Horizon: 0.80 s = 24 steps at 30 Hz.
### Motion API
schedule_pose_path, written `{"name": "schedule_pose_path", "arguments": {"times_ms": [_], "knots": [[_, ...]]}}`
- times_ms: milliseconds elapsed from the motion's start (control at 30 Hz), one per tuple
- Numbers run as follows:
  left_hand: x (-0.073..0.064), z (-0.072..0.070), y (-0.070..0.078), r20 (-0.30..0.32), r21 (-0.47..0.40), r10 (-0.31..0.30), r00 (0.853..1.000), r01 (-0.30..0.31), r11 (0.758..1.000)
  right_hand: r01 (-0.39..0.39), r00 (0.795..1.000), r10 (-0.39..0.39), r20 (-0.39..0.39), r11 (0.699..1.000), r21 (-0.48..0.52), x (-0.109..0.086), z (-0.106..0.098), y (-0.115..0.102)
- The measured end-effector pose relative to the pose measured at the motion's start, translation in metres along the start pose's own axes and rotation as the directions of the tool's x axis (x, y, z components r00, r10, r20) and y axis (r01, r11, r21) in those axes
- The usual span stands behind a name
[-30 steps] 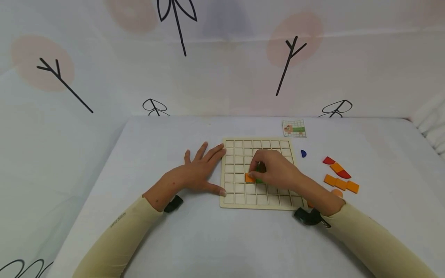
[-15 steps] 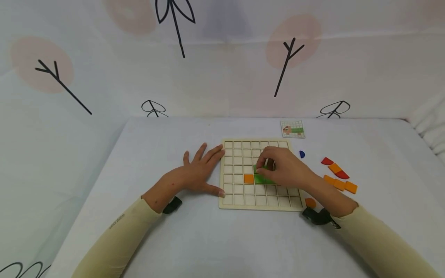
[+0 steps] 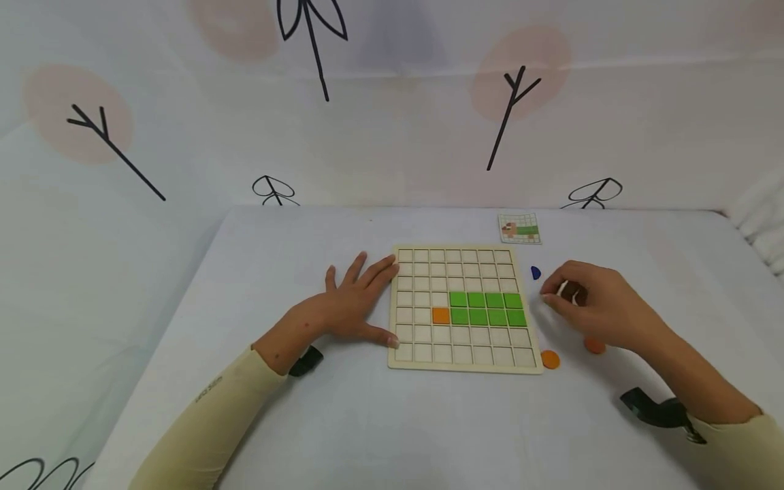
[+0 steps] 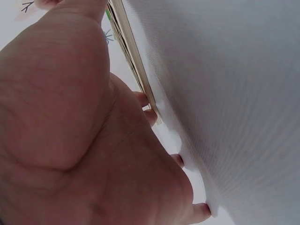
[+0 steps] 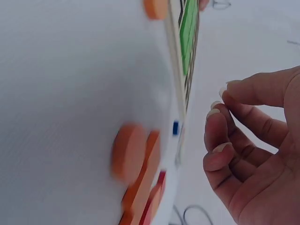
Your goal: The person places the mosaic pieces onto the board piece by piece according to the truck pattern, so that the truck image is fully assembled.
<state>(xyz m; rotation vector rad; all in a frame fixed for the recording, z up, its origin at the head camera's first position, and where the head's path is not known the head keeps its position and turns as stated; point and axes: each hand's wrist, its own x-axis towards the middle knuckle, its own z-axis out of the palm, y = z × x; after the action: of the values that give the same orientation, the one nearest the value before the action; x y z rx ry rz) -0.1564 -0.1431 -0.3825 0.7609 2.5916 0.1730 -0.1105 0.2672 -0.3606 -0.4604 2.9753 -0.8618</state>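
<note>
Head view puts your right hand just off the right side of the wooden grid board, above the table, and it is clearly the nearer one to the loose pieces. Its fingers bend loosely with their tips close together, and your right wrist view shows no piece between them. That camera finds the blurred loose orange squares and a red piece down on the table below your hand, lined up in rows; your own hand hides them from the head camera. Two orange discs lie nearer your body, a blue half-disc beyond your fingertips.

Your left hand is spread, thumb and two fingertips at the board's left edge. On the board, eight green squares form a block running left to right up to the right-hand column, with one orange square beside its lower row.

Half a second ago your right hand was over that green block, partly covering it; now it has swung right, and the whole block shows.
</note>
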Motion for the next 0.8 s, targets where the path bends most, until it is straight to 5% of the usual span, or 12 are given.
{"name": "schedule_pose_path", "arguments": {"times_ms": [200, 400, 800], "knots": [[0.0, 0.001, 0.0, -0.006, -0.001, -0.006, 1.0, 0.006, 1.0, -0.055, 0.998, 0.054, -0.009, 0.996, -0.075, -0.021, -0.014, 0.027], [-0.002, 0.001, 0.0, -0.01, -0.011, -0.002, 1.0, 0.002, 1.0, -0.054, 0.995, 0.064, 0.073, 0.989, -0.135, -0.024, -0.019, 0.045], [-0.001, 0.0, 0.002, -0.006, -0.008, -0.001, 1.0, 0.001, 1.0, -0.131, 0.979, 0.144, 0.144, 0.987, -0.096, -0.02, -0.013, 0.043]]}}
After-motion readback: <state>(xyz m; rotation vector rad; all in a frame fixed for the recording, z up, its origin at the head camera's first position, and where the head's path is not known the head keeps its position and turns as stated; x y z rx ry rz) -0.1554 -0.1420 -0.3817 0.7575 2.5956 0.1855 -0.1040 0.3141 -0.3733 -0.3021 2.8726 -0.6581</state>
